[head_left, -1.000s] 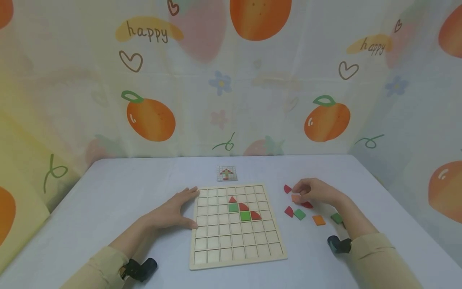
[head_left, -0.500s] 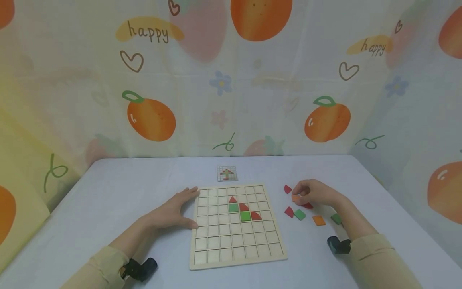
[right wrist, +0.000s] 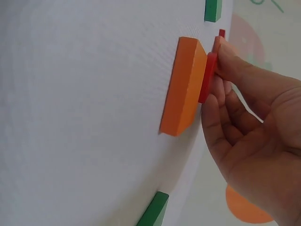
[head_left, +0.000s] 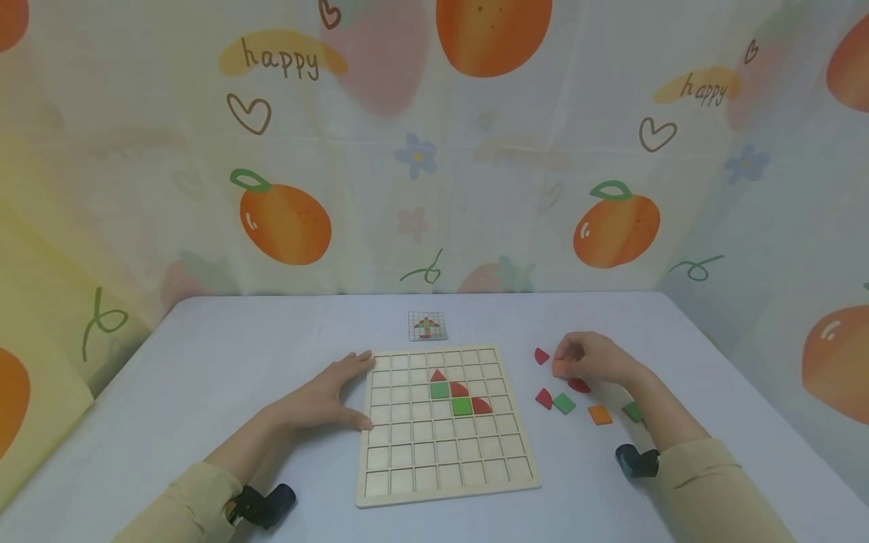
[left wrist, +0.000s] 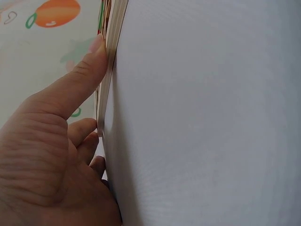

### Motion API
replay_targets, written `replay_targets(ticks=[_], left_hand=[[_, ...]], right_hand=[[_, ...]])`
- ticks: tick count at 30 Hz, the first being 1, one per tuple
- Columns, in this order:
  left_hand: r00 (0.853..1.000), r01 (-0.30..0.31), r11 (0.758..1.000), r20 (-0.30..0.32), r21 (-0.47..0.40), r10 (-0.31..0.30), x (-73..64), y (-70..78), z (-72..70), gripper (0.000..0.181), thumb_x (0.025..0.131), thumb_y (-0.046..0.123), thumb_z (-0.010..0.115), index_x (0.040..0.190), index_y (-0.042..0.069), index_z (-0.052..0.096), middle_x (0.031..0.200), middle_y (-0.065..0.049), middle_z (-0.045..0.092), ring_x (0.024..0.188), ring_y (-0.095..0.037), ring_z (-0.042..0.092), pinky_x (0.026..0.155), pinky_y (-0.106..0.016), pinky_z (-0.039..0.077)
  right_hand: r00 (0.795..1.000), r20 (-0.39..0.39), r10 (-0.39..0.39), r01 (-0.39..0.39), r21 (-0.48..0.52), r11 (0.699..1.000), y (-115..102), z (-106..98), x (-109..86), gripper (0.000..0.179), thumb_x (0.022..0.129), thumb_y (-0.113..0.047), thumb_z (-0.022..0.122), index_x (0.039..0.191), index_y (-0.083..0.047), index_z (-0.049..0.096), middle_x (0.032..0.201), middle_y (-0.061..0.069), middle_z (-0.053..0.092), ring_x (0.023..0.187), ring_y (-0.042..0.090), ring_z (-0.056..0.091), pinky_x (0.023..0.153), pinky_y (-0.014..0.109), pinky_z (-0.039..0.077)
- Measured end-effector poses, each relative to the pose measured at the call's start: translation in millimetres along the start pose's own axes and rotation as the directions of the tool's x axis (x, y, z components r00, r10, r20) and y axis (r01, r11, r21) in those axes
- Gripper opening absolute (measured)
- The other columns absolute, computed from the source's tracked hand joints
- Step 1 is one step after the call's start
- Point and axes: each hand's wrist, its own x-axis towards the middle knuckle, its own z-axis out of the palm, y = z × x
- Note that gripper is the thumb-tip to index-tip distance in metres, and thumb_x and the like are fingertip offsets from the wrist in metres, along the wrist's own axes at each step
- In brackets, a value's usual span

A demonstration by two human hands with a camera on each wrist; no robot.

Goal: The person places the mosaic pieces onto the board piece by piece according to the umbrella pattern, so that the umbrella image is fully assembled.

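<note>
In the head view a wooden grid board [head_left: 424, 455] lies on the white table. It carries a red triangle [head_left: 437, 375], a green square tile [head_left: 440, 390], a light green square tile [head_left: 462, 406] and two red quarter-circle tiles. My left hand [head_left: 319, 396] touches the board's left edge, thumb and fingers spread. To the right of the board, my right hand [head_left: 597, 358] pinches an orange tile [head_left: 558, 369], mostly hidden by the fingers. Close beside that hand is a red piece [head_left: 578, 385]; the right wrist view shows it near the fingertips.
Loose pieces lie around the right hand: an orange square [head_left: 600, 414], a green tile [head_left: 563, 403], another green tile [head_left: 633, 411] by the wrist, and red pieces [head_left: 541, 355]. A small picture card [head_left: 427, 326] sits behind the board. A printed curtain hangs behind the table.
My right hand has shifted slightly right and up with the orange tile between its fingertips. The left hand and the board stay where they were.
</note>
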Motion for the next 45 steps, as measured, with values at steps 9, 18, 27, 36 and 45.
replay_targets(ticks=[9, 18, 27, 36, 45], left_hand=[[1.0, 0.007, 1.0, -0.003, 0.005, -0.007, 0.2, 2.1, -0.6, 0.106, 0.072, 0.042, 0.085, 0.154, 0.005, 0.031, 0.166, -0.015, 0.02, 0.154, -0.046, 0.007, 0.121, -0.068, 0.01], [1.0, 0.0, 1.0, -0.001, 0.012, 0.0, 0.4, -0.3, -0.9, 0.105, 0.072, 0.042, 0.085, 0.154, 0.005, 0.031, 0.166, -0.015, 0.02, 0.154, -0.046, 0.007, 0.121, -0.068, 0.01], [1.0, 0.001, 1.0, 0.0, 0.012, -0.001, -0.6, 0.2, -0.8, 0.106, 0.072, 0.043, 0.085, 0.154, 0.005, 0.03, 0.166, -0.015, 0.02, 0.153, -0.047, 0.007, 0.12, -0.069, 0.01], [1.0, 0.012, 1.0, -0.001, 0.01, -0.012, -0.3, 0.8, 0.2, 0.106, 0.071, 0.044, 0.085, 0.154, 0.005, 0.031, 0.167, -0.014, 0.02, 0.154, -0.046, 0.007, 0.121, -0.068, 0.009], [1.0, 0.007, 1.0, -0.001, 0.015, -0.007, -0.7, 3.6, -1.4, 0.106, 0.072, 0.042, 0.085, 0.154, 0.005, 0.03, 0.166, -0.015, 0.02, 0.154, -0.046, 0.007, 0.121, -0.068, 0.01]], right_hand=[[0.998, -0.068, 0.009, -0.009, -0.009, 1.0, -7, 0, -1.0, 0.022, 0.086, -0.025, 0.075, 0.099, -0.01, 0.067, 0.098, 0.007, 0.068, 0.089, 0.018, 0.06, 0.077, 0.031, 0.059], [0.997, -0.072, -0.042, 0.045, 0.045, 0.998, -13, -5, 3.6, 0.016, 0.091, -0.017, 0.069, 0.106, -0.01, 0.07, 0.105, 0.009, 0.07, 0.094, 0.02, 0.061, 0.082, 0.034, 0.058], [0.992, -0.058, -0.114, 0.12, 0.11, 0.987, -35, 3, 3.9, 0.016, 0.091, -0.016, 0.069, 0.106, -0.013, 0.073, 0.105, 0.006, 0.074, 0.094, 0.019, 0.065, 0.088, 0.036, 0.057], [0.979, -0.04, -0.202, 0.205, 0.122, 0.971, -60, 17, 5.3, 0.013, 0.089, -0.017, 0.072, 0.102, -0.017, 0.075, 0.099, 0.001, 0.075, 0.091, 0.015, 0.064, 0.083, 0.027, 0.055], [0.97, 0.004, -0.243, 0.24, 0.119, 0.963, -91, 30, 8.9, 0.013, 0.085, -0.023, 0.077, 0.098, -0.021, 0.076, 0.099, -0.004, 0.075, 0.094, 0.014, 0.062, 0.085, 0.028, 0.053]])
